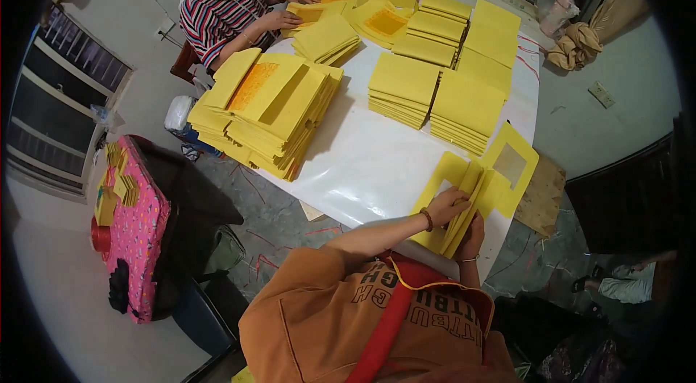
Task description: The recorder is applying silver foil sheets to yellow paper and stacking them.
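Observation:
At the near right corner of the table, I hold a small bunch of folded yellow paper sheets tilted up on edge. My left hand, with a beaded bracelet at the wrist, has its fingers closed over the upper left side. My right hand, with a thin bangle, grips the near right edge; its fingers are partly hidden behind the paper. Under and beside the bunch lie more yellow sheets. One yellow sheet with a rectangular pale window reaches past the bunch to the right.
White-topped table. Neat piles of folded yellow paper stand ahead; a tall uneven yellow stack with an orange print is at left. Across the table, a person in a striped top handles yellow sheets. A pink-covered table stands far left.

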The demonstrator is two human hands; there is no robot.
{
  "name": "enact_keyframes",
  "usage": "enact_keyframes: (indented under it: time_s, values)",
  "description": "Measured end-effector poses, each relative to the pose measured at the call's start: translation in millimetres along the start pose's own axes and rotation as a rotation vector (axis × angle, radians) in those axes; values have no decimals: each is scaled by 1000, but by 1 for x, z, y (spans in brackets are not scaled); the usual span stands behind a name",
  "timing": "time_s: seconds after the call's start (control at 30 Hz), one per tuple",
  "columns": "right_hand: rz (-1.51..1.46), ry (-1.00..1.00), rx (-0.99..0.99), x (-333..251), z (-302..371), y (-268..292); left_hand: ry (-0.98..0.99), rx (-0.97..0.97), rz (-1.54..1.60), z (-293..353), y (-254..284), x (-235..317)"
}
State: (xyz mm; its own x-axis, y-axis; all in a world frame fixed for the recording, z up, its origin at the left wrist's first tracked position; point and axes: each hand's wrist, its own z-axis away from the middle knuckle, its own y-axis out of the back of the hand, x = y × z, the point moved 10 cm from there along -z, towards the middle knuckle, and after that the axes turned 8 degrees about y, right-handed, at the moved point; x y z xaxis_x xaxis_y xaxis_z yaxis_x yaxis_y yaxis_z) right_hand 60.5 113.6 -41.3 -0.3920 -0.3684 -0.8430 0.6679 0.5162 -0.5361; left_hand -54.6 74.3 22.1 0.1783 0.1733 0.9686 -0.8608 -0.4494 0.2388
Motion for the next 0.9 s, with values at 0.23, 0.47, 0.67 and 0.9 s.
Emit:
enact_keyframes:
  time_s: [0.23,0.47,0.67,0.9]
  values:
    - [241,234,81,-42,11,-29,9,9,66,0,-3,-22]
    - [280,-19,81,-22,8,-20,27,68,165,3,4,-16]
    - [341,-49,70,-16,2,-8,57,127,218,3,10,-16]
    - [1354,480,-31,-94,15,-72,108,100,120,6,13,-11]
